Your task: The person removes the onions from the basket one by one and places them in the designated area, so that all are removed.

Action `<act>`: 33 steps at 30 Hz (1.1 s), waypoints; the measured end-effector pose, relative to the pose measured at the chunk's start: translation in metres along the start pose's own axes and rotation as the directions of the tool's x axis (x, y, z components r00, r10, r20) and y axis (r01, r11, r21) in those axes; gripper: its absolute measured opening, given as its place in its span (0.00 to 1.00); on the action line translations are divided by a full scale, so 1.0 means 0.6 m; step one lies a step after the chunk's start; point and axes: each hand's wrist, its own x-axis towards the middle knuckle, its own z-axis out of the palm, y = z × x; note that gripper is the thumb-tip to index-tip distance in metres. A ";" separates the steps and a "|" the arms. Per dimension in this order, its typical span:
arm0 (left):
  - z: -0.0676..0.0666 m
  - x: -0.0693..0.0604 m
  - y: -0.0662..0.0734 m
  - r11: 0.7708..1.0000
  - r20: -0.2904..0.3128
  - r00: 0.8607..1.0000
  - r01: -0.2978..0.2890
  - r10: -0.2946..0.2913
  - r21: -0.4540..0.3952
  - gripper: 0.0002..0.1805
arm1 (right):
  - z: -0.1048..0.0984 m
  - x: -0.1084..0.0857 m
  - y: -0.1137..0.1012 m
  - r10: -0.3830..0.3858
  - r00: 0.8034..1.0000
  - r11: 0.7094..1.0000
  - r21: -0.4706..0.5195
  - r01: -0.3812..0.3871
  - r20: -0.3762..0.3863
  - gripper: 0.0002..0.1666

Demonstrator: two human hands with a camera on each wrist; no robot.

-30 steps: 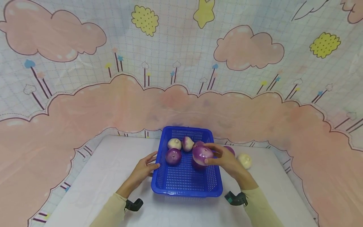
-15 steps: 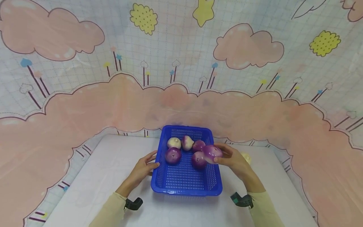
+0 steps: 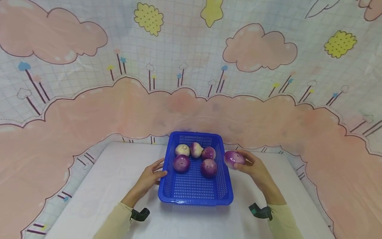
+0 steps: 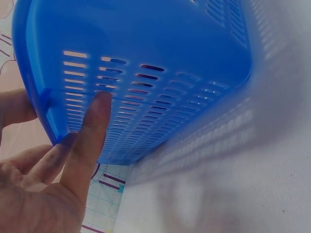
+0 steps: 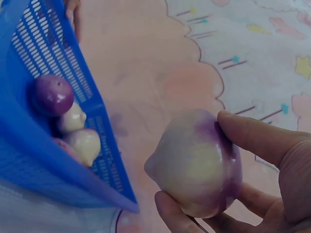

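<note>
A blue perforated basket (image 3: 195, 201) holds several round purple-and-white onions, among them a purple one (image 3: 181, 163) at the left and another (image 3: 209, 168) at the right. My left hand (image 3: 147, 179) grips the basket's left rim, thumb over the edge; in the left wrist view a finger of that hand (image 4: 53, 179) lies against the outside wall of the basket (image 4: 146, 29). Just beyond the right rim, my right hand (image 3: 258, 171) holds a purple-and-white onion (image 3: 234, 159). The right wrist view shows its pointed white end (image 5: 189, 160) facing away from the palm of the hand (image 5: 291, 179).
The basket stands on a white table (image 3: 191, 222). Behind the table hangs a cloth (image 3: 191, 113) printed with clouds and stars. Dark wrist-worn devices sit at both sleeves, low over the table.
My right hand has carried its onion rightward from above the basket to outside the right rim. The loose onions at the right are now out of sight. The left hand keeps its grip.
</note>
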 end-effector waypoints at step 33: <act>0.000 -0.002 -0.001 1.000 -0.003 1.000 -0.004 0.004 0.006 0.38 | -0.014 -0.001 0.119 0.217 0.970 0.976 0.017 -0.216 -0.112 0.41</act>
